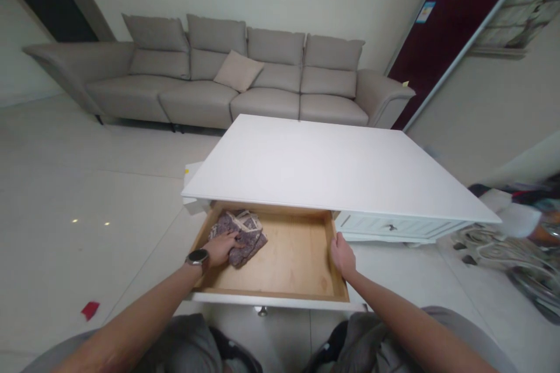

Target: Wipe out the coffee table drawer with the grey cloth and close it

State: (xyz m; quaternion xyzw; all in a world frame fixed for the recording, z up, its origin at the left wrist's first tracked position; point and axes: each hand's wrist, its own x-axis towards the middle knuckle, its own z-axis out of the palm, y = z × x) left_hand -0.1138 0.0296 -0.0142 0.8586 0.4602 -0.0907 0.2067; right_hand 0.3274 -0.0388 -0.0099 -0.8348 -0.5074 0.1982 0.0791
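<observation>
A pulled-out wooden drawer (293,285) with a white front juts from the white coffee table (324,169) toward me. In its left part lies a folded purple-brown cloth (251,239) with a pale pattern. My left hand (222,246), a watch on its wrist, is on the near left side of the cloth with its fingers closed on the fabric; the fingertips are partly hidden. On the other side, my right hand (343,255) is wrapped round the drawer's right side wall, its thumb up near the top edge.
A second drawer (394,226), closed, is at the table's right. Behind stands a grey sofa (266,102) with a beige cushion (238,70). A red scrap (90,310) lies on the tiled floor at left. Various items (503,245) are piled at right. My knees are below the drawer front.
</observation>
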